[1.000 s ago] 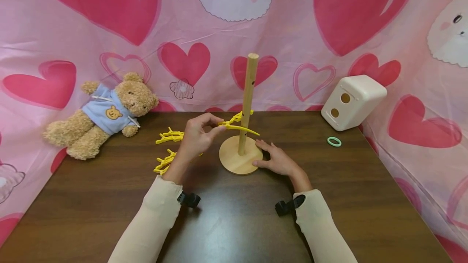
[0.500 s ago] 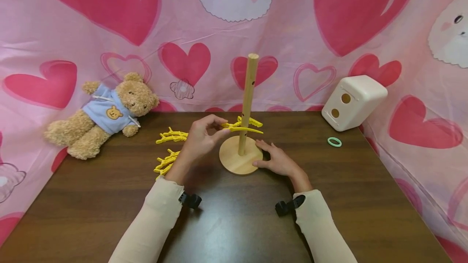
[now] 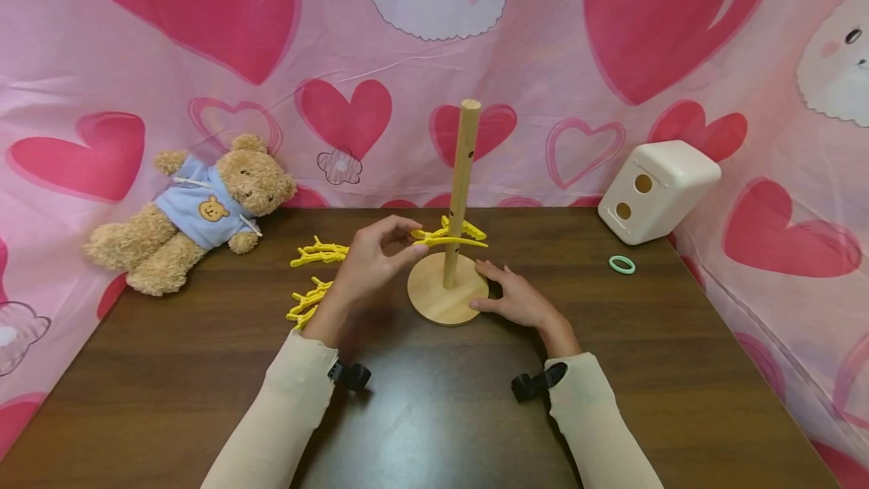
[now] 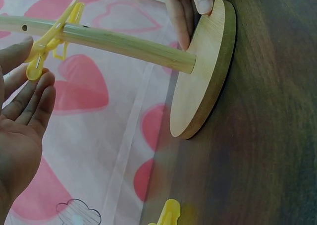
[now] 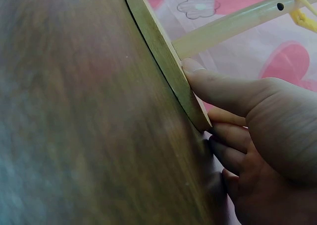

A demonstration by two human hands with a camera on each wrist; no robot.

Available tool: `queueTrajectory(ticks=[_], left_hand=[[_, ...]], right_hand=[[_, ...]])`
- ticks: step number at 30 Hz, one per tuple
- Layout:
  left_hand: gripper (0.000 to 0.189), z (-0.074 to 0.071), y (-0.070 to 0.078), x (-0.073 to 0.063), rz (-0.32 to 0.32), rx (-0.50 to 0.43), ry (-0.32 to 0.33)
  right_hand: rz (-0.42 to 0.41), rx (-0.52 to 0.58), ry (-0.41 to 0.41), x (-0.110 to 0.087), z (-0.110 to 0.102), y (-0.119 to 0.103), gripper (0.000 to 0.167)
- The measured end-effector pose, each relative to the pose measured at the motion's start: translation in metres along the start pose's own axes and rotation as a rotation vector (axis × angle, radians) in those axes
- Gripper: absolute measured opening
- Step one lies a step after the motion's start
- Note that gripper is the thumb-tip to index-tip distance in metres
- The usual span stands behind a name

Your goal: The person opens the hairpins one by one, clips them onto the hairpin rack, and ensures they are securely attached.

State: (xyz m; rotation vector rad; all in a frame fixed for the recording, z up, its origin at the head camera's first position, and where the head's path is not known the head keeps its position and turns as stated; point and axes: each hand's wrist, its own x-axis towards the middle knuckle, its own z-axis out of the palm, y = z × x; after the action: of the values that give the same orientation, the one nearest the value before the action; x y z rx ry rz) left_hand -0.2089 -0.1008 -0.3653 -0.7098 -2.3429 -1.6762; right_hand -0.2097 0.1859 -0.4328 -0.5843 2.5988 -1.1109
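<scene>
My left hand (image 3: 375,253) pinches the rear end of a yellow hair clip (image 3: 434,238) between thumb and fingers. The clip's two long jaws stand apart, one on each side of the wooden pole (image 3: 465,164), low on the pole. The same clip (image 4: 48,42) crosses the pole in the left wrist view. My right hand (image 3: 516,299) holds the edge of the round wooden base (image 3: 431,300), its thumb on top and its fingers along the rim. Left of the stand lie several more yellow clips (image 3: 319,252), partly hidden by my left hand and wrist.
A teddy bear (image 3: 207,206) in a blue hoodie leans at the back left. A white box (image 3: 655,191) with round holes stands tilted at the back right, near a mint-green ring (image 3: 621,265). Behind the brown table (image 3: 434,413) hangs a pink heart-patterned cloth.
My left hand has moved slightly right, and the clip's jaws now reach further past the pole on both sides. My right hand has stayed on the base.
</scene>
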Motion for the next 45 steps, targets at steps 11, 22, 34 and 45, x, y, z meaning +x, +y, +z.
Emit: queueTrajectory(ticks=[11, 22, 34, 45], left_hand=[[0.040, -0.008, 0.000, -0.004, -0.036, -0.031, -0.020], [0.038, -0.029, -0.005, -0.014, -0.044, 0.017, -0.029], [0.039, -0.066, -0.013, -0.034, -0.074, 0.115, 0.019], [0.040, -0.102, -0.017, -0.057, -0.169, 0.206, 0.040]], right_hand=[[-0.012, 0.003, 0.001, 0.001, 0.000, 0.000, 0.080], [0.000, -0.007, 0.005, 0.000, -0.001, 0.001, 0.080], [-0.006, -0.010, -0.003, 0.001, 0.000, 0.002, 0.081], [-0.018, -0.009, 0.001, 0.002, 0.000, 0.004, 0.080]])
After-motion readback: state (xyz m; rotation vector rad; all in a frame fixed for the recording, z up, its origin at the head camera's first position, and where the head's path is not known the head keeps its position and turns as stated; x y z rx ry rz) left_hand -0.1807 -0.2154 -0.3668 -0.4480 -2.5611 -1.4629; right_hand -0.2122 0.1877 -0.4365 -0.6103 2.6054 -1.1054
